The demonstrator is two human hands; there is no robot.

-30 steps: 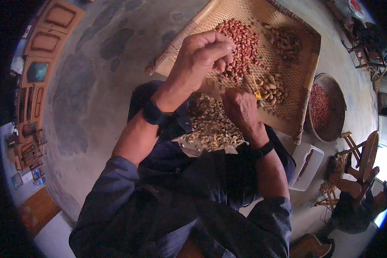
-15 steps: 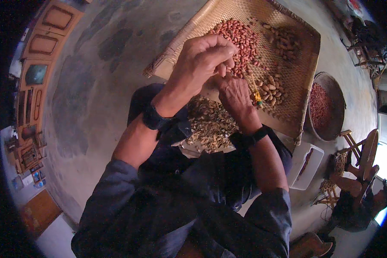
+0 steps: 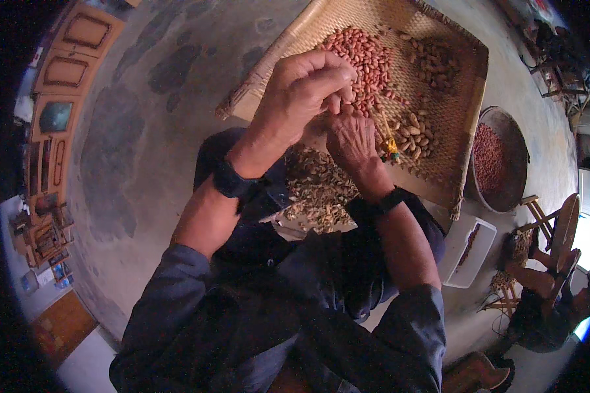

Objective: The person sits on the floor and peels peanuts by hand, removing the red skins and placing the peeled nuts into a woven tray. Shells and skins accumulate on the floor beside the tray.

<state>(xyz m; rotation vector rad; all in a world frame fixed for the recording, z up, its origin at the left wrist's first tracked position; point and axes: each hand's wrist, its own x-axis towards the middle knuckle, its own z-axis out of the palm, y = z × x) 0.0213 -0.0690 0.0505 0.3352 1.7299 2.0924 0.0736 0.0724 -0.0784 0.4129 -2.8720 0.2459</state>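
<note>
Hovering curled over the tray, my left hand and right hand work close; can't tell what's held; red peanuts lie beyond.

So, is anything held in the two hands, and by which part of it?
This cannot be told: the left hand and right hand are close together, and their curled fingers hide anything between them.

On the tray, peanut kernels lie at eleven o'clock and pods at two and five, while outside, the basin stands at four, the tub at five, the shell heap at seven.
</note>
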